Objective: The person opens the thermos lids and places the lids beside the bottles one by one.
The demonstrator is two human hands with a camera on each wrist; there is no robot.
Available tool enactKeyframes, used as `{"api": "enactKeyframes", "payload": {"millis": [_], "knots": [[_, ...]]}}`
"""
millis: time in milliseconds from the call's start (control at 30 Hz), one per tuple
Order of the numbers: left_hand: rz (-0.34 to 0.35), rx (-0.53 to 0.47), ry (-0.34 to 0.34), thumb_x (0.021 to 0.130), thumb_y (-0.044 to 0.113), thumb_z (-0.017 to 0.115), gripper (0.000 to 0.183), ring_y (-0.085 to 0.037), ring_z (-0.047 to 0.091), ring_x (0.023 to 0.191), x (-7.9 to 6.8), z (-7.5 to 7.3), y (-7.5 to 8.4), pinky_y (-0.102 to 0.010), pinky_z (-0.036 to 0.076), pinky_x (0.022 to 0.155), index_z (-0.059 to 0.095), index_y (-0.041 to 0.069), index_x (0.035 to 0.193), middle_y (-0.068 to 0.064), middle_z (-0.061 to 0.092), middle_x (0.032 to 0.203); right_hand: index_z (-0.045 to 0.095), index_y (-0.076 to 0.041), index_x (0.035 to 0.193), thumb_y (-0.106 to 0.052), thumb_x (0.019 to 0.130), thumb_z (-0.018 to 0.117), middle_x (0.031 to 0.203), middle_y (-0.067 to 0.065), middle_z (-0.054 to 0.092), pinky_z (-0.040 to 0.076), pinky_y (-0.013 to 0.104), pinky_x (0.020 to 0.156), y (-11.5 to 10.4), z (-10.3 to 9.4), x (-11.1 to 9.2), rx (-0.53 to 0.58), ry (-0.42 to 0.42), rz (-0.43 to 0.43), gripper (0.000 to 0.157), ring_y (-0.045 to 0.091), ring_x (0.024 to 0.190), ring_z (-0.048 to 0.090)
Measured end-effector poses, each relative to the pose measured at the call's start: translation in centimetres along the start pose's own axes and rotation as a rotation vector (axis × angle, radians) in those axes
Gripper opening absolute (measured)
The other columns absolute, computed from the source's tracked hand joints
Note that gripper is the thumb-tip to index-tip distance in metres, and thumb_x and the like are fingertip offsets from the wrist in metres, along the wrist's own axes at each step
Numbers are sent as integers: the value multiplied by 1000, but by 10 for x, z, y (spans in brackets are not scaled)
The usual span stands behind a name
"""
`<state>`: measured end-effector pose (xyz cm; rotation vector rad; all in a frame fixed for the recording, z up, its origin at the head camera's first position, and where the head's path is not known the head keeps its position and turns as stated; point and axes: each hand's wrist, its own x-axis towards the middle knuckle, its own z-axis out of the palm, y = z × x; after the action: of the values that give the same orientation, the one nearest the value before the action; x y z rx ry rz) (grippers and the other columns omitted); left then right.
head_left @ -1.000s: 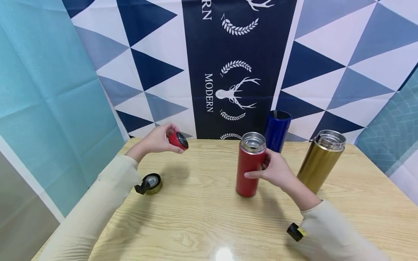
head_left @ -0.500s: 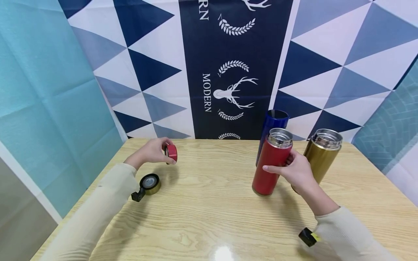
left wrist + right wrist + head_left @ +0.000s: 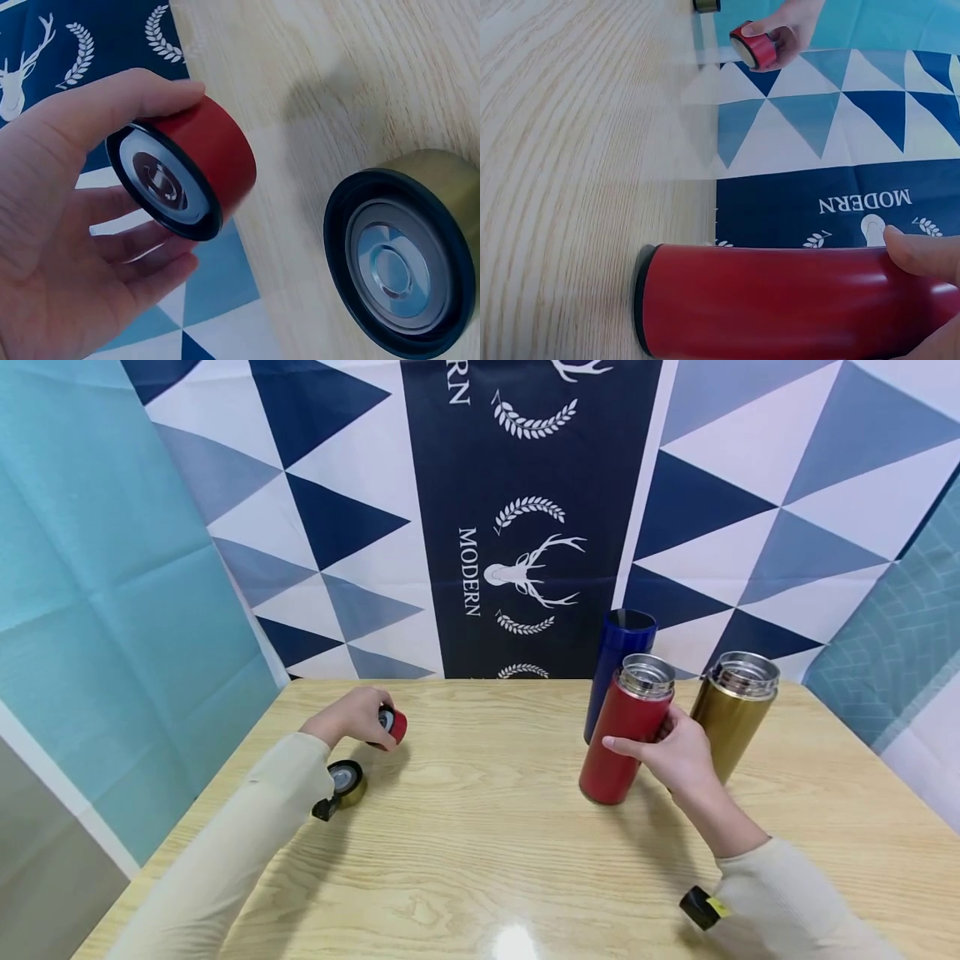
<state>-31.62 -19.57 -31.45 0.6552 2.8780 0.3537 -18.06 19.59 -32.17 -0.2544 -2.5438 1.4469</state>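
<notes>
My left hand holds a red flask lid by its side, a little above the tabletop. In the left wrist view the thumb and fingers grip the lid, and its black-rimmed underside shows. Below that hand lies a gold lid with a black rim, underside up. My right hand grips a red vacuum flask around its upper body. The flask has no lid, showing its steel neck, and its base is at the tabletop in the right wrist view.
A blue flask stands behind the red one, partly hidden. To the right stands a lidless gold flask, partly covered by my right hand. The wooden table ends at a patterned cloth backdrop.
My right hand has shifted the red flask to the right, nearer the gold flask. My left hand has lowered the red lid toward the table and turned its underside into view.
</notes>
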Motion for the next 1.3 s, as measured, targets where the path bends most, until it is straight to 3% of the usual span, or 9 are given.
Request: {"api": "enactKeyframes", "payload": {"millis": [167,233,600,1067,1300], "knots": [[-13,61,-26,69,21,79,51,-21,59,82,5,2,3,-30,53,71,60,-2,109,-16,64,102,37,0,140,-27,81,76,137,25,51,48,47,102,-1,3,-1,-23,38,-5,76,39,122,52],[-28,72,-46,68,19,79,49,-21,59,82,7,3,5,-30,53,71,60,-1,108,-15,64,102,36,0,140,-26,81,77,138,25,50,45,51,104,-1,4,-2,-38,53,-8,76,40,123,51],[-170,88,-146,67,16,78,41,-20,56,81,8,19,4,-28,51,68,59,2,100,-11,63,97,29,0,144,-27,83,75,142,25,46,44,54,106,2,9,-3,-64,95,-37,82,41,127,48],[-227,23,-151,69,21,84,45,-19,55,81,7,30,1,-29,49,69,58,3,101,-10,62,100,33,1,141,-24,81,77,137,25,49,45,54,104,5,10,-4,-74,180,-44,79,41,123,50],[-211,48,-137,71,29,85,52,-19,55,82,8,29,2,-29,49,69,57,2,104,-12,61,102,33,3,139,-19,80,76,136,26,49,42,55,105,6,8,-3,-72,231,-45,76,42,123,49]]}}
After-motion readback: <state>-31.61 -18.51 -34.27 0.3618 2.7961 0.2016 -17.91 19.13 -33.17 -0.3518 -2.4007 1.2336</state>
